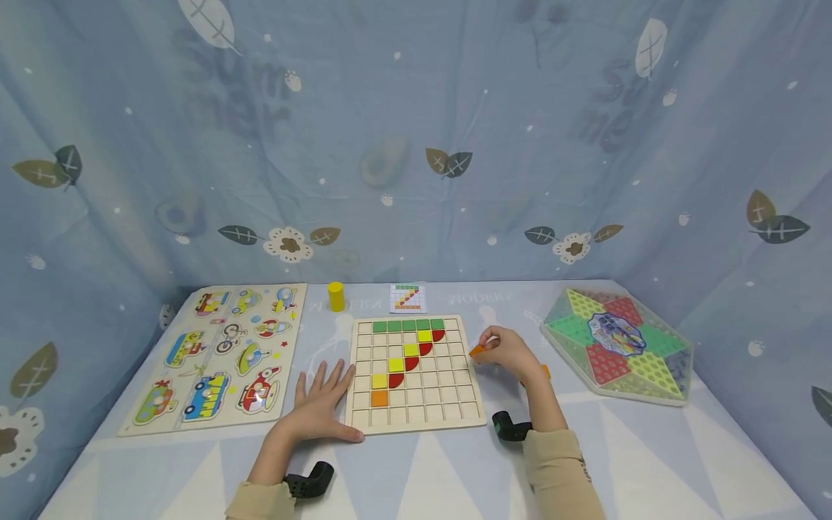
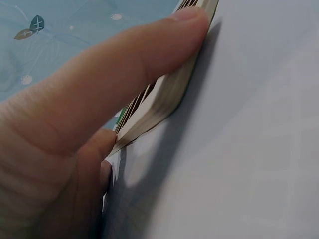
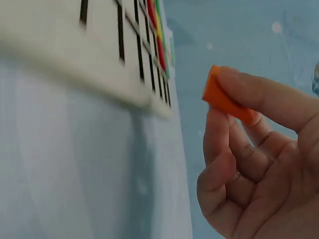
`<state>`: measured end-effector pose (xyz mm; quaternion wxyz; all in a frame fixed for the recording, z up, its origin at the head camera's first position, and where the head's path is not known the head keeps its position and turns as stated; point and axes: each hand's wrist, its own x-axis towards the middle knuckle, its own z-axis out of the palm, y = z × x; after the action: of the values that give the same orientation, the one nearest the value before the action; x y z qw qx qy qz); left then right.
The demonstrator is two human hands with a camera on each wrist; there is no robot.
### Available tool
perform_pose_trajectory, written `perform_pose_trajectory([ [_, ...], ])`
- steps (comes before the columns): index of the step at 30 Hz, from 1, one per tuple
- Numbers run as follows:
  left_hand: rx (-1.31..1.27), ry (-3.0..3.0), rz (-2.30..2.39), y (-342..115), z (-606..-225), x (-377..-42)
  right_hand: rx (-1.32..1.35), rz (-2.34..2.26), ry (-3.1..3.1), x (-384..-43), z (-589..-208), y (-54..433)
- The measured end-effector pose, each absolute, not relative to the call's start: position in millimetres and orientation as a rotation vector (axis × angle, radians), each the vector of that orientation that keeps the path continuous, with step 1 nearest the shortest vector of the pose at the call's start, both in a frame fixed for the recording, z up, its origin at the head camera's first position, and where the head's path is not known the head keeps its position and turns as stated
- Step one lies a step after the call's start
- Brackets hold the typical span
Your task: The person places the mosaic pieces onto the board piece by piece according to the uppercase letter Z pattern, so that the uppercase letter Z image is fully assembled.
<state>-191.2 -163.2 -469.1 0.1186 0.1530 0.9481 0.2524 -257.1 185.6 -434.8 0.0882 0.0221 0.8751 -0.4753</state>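
A wooden grid board lies on the table with a row of green squares along its far side. Yellow squares and red rounded pieces step diagonally down to one orange square. My left hand is spread at the board's left side, its thumb resting on the near-left corner edge. Off the board's right edge, my right hand pinches an orange block between thumb and fingers, above the table. More orange shows partly behind the right wrist.
Behind the board lie a small pattern card and a standing yellow cylinder. A vehicle puzzle board is at the left. To the right sits a hexagonal box with coloured triangles. A printed curtain hangs behind the table.
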Motion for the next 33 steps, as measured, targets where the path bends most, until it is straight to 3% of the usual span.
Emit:
perform_pose_trajectory([
  [11,0.46,2.771,0.745,-164.3,-466.0,-189.8,-0.07,-1.722,2.339,-241.3,-427.3,113.4],
  [21,0.452,2.771,0.737,-162.9,-467.0,-190.2,-0.342,-1.426,2.394,-226.6,-446.8,75.5],
  [33,0.446,2.771,0.733,-163.0,-466.9,-190.4,-0.352,-1.231,2.57,-216.5,-452.0,62.8],
])
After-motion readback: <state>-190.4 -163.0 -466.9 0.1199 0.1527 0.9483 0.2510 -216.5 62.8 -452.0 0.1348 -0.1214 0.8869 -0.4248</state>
